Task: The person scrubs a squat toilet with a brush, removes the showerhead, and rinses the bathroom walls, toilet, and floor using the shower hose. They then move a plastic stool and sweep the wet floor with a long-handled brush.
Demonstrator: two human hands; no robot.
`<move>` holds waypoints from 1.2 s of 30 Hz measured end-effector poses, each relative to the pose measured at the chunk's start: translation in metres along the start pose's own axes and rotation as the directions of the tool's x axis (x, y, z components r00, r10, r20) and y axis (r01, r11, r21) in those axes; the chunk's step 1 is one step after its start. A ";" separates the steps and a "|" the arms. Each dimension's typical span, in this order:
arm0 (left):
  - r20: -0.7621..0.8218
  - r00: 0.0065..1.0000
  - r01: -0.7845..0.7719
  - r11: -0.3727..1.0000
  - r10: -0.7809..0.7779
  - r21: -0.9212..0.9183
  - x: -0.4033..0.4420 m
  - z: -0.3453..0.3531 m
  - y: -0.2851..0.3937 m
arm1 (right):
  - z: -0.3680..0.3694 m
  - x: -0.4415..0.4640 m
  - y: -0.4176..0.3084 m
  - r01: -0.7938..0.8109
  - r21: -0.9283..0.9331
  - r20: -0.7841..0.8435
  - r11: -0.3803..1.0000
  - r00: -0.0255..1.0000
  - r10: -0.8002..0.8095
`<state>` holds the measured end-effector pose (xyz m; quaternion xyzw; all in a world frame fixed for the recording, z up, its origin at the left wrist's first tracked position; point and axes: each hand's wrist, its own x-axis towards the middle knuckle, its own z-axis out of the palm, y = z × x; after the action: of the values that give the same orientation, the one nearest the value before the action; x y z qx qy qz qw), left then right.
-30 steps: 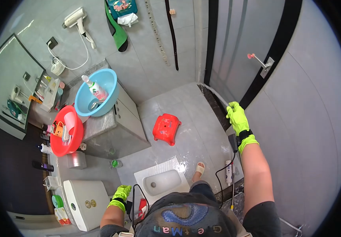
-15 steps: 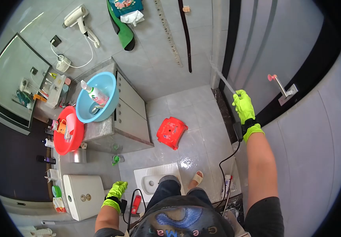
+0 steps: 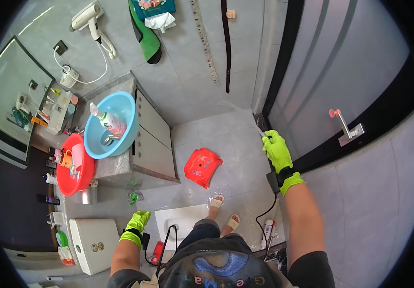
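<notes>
My right hand [image 3: 279, 151], in a yellow-green glove, is closed around a thin, pale, wand-like tool [image 3: 259, 128] near the foot of the dark door frame. A faint streak shows beyond the tool's tip. My left hand [image 3: 138, 222], gloved alike, hangs at the lower left beside the squat toilet [image 3: 180, 217]; its fingers are curled, and whatever they hold, if anything, is hidden. Black cables run from devices at both wrists. Between the vanity and the door, a red stool [image 3: 202, 167] lies on the wet floor.
On the left, the vanity [image 3: 113, 166] bears a blue basin [image 3: 129, 126] with a pump bottle and a red basin [image 3: 86, 180] of toiletries. The white cistern [image 3: 94, 259] is at lower left. A bottle [image 3: 268, 229] lies right of my feet. The door handle [image 3: 343, 124] juts out.
My right hand has moved left and down in view with the tool. My body has stepped forward, and both feet now show. My left hand stays low and curled.
</notes>
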<state>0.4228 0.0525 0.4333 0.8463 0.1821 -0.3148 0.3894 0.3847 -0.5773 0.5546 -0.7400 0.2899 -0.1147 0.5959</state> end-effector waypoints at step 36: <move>0.070 0.987 0.136 0.984 -0.145 0.116 0.031 -0.008 0.025 | 0.060 -0.057 -0.080 0.028 0.144 0.101 0.989 0.994 -0.042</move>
<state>0.4623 0.0445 0.4303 0.8386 0.2081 -0.3840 0.3256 0.3932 -0.4859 0.6247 -0.7054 0.2366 -0.1072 0.6595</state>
